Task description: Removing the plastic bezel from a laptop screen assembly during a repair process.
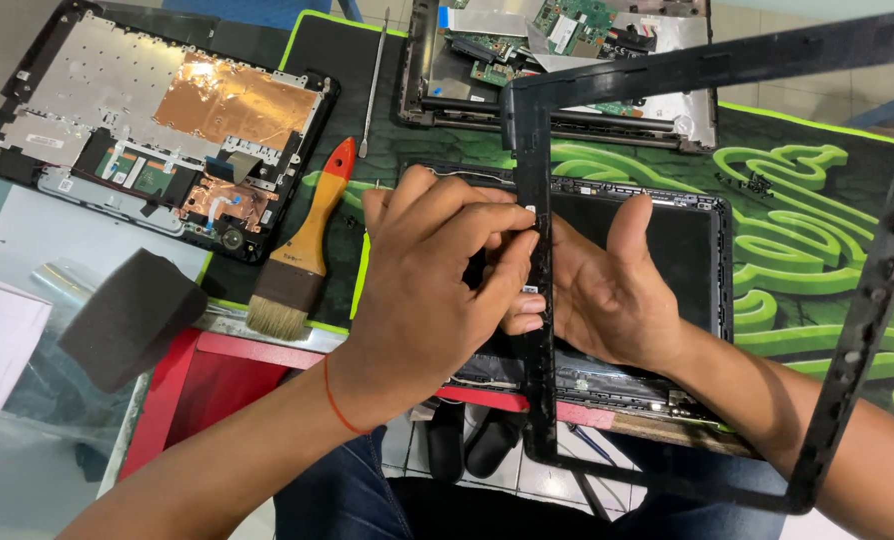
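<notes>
A black plastic screen bezel frame point(667, 70) is lifted up toward the camera above a laptop display panel point(682, 240) lying on the mat. My left hand point(427, 290) pinches the frame's left side bar near its upper part, fingertips on the strip. My right hand point(607, 285) sits behind the same bar, palm open toward me, thumb up, fingers curled round the bar from the far side. Both hands hold the frame.
A dismantled laptop keyboard cover point(137, 110) with copper foil lies at the left, a laptop base with circuit boards point(567, 50) at the back. An orange-handled brush point(307, 240), a metal pry tool point(372, 90), a dark foam block point(132, 315) and small screws point(757, 183) rest on the green-patterned mat.
</notes>
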